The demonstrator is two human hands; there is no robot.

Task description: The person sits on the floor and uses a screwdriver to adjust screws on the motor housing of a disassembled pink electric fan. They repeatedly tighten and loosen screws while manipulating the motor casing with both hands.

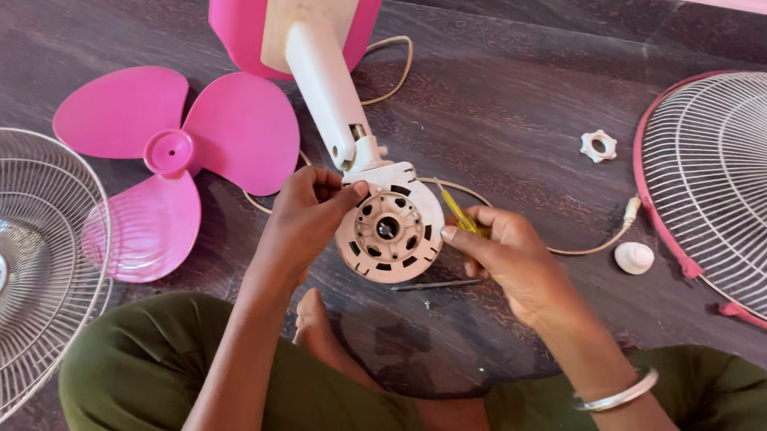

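A dismantled stand fan lies on the dark floor. Its white neck [327,86] runs from the pink base [243,24] down to the round white motor housing [390,228], which faces me. My left hand [308,216] grips the housing's left rim, thumb on its top edge. My right hand [506,252] touches the housing's right rim with the thumb and holds a yellow-handled screwdriver [459,213] in its fingers.
A pink three-blade fan blade [171,157] lies at the left, beside a wire grille [23,264]. A second grille with a pink rim [728,194] lies at the right. A white plastic nut [598,145], a white cap [635,258], a thin metal rod [436,284] and the cord [581,249] lie nearby.
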